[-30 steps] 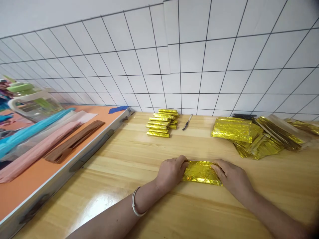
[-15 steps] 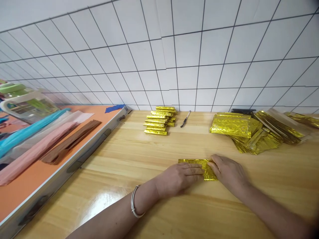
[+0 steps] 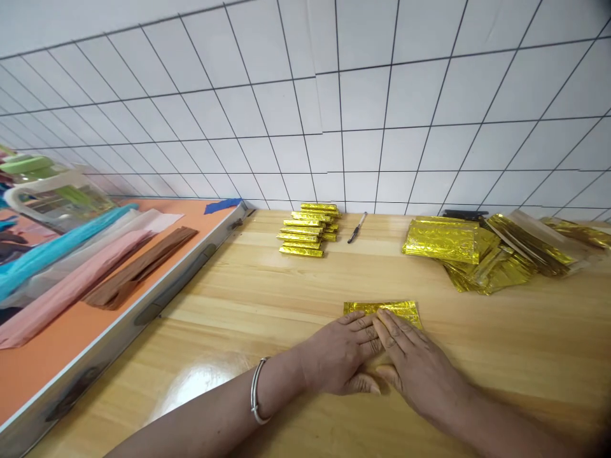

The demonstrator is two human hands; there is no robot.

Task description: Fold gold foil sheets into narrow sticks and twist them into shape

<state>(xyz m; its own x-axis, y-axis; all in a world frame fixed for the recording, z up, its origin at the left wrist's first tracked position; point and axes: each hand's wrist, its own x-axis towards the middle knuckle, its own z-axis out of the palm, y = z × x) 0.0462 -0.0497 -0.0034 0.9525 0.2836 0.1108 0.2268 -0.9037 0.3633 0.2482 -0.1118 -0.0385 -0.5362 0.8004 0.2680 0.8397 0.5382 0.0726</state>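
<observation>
A folded gold foil sheet [image 3: 382, 310] lies on the wooden table [image 3: 267, 305] in front of me. My left hand [image 3: 341, 355] and my right hand [image 3: 414, 369] both lie flat on its near part, fingers stretched out and pressing down, fingertips meeting in the middle. Only the far strip of the foil shows past my fingers. A silver bangle sits on my left wrist.
A stack of folded gold foil bars [image 3: 308, 237] and a pen [image 3: 358, 228] lie near the tiled wall. A heap of gold foil sheets [image 3: 482, 253] is at the right. On the left, an orange board [image 3: 71, 331] holds pink, brown and blue paper rolls and a plastic container [image 3: 57, 197].
My hands went from gripping the foil's two ends to lying flat side by side on top of it. The foil now looks narrower, mostly covered by my fingers.
</observation>
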